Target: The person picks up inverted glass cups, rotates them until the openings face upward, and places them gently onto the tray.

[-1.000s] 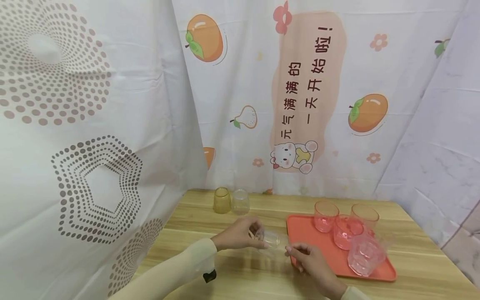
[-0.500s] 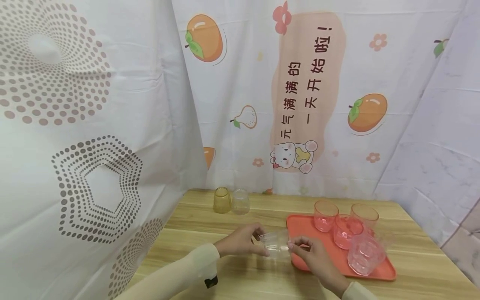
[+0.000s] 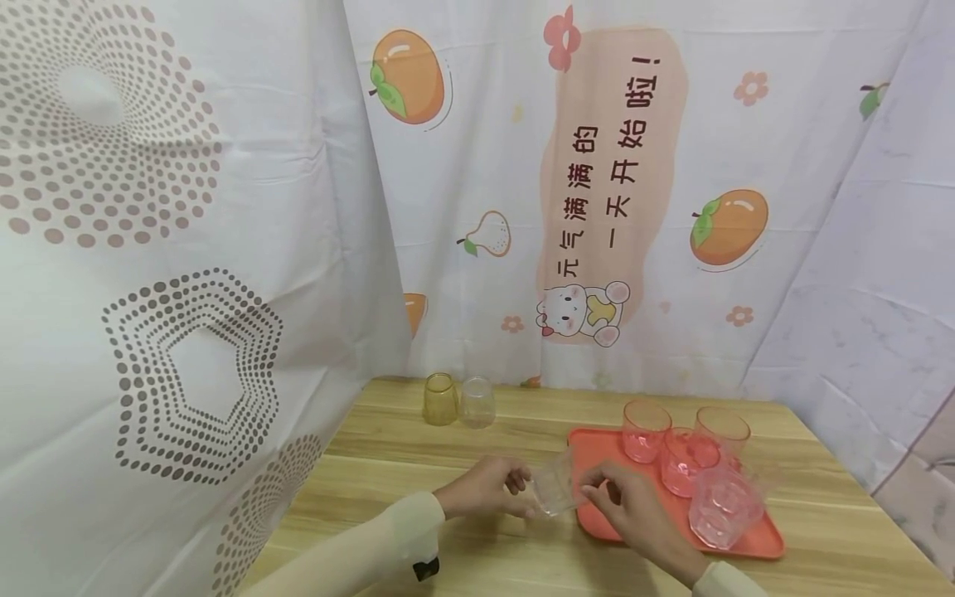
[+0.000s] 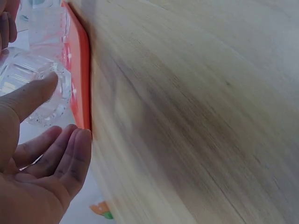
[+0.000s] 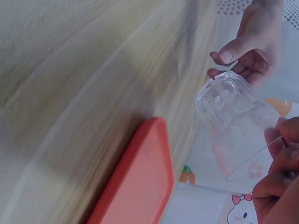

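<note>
A clear, ribbed drinking glass (image 3: pixel 554 487) is held tilted above the table, by the left edge of the red tray (image 3: pixel 597 452). My right hand (image 3: pixel 634 510) pinches its rim between thumb and fingers; in the right wrist view the glass (image 5: pixel 233 123) has its thick base toward the other hand. My left hand (image 3: pixel 488 487) is close to that base, thumb spread from loosely bent fingers. In the left wrist view the thumb of the left hand (image 4: pixel 39 186) overlaps the glass, with a gap between thumb and fingertips.
Several pinkish clear cups (image 3: pixel 690 464) and a tilted faceted one (image 3: pixel 724 507) stand on the tray's right part. A yellow glass (image 3: pixel 440 400) and a clear glass (image 3: pixel 477 404) stand upside down at the back left of the wooden table (image 3: pixel 395 448). Printed curtains surround it.
The left hand, first gripping the glass, has let go of it. The right hand has taken the rim, and the glass has shifted right and tilted.
</note>
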`<control>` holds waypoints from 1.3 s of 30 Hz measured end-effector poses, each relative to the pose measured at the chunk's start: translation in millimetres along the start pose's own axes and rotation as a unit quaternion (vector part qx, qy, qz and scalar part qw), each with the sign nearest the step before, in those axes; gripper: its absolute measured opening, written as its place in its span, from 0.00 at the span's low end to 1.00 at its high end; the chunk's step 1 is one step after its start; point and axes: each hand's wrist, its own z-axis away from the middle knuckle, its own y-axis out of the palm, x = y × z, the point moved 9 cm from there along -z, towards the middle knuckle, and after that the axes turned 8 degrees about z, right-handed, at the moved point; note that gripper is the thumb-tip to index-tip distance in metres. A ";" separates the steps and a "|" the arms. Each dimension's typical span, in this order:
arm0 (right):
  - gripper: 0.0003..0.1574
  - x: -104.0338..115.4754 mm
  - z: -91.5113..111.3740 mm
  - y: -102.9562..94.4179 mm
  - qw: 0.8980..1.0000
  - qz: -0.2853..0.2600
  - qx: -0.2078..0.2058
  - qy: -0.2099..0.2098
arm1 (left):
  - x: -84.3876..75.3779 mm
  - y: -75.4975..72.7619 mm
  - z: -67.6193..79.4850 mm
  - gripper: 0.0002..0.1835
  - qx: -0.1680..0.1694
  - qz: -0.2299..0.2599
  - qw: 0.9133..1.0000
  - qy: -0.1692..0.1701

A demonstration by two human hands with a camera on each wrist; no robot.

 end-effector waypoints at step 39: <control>0.13 -27.5 9.1 -42.4 0.984 0.173 -0.040 -0.020 | -4.9 56.3 -36.6 0.12 -0.015 -0.077 0.997 -0.019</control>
